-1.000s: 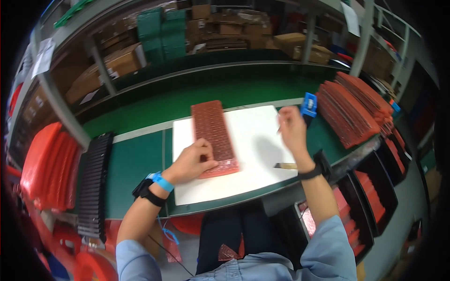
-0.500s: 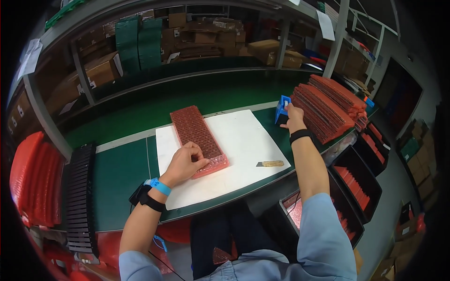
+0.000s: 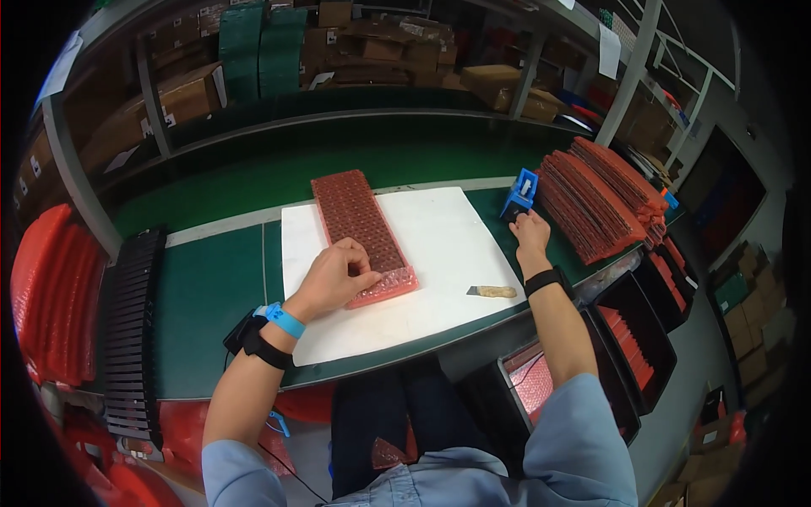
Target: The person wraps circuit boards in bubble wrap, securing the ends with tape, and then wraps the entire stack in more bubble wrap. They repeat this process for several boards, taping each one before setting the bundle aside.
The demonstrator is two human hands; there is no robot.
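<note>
A red bubble-wrap bag (image 3: pixel 359 215) with a dark, dotted panel inside lies lengthwise on a white sheet (image 3: pixel 439 228). At its near end, a paler folded flap (image 3: pixel 389 286) shows. My left hand (image 3: pixel 338 275) rests there with curled fingers, the thumb against the flap. My right hand (image 3: pixel 530 232) is pinched at the near side of a blue tape dispenser (image 3: pixel 520 196); whatever is between its fingertips is too small to make out. A utility knife (image 3: pixel 492 291) with a tan handle lies on the sheet's right part.
Stacked red bubble-wrapped panels (image 3: pixel 591 203) stand right of the dispenser. At the left are a black slotted rack (image 3: pixel 133 329) and a bundle of red bubble-wrap bags (image 3: pixel 63 296). Black bins (image 3: pixel 634 338) stand below the table's right edge. Shelves with cartons (image 3: pixel 372 51) run behind.
My right hand has come off the top of the dispenser and moved toward me, its fingers now pinched at the near side. The left hand stays on the bag's near end.
</note>
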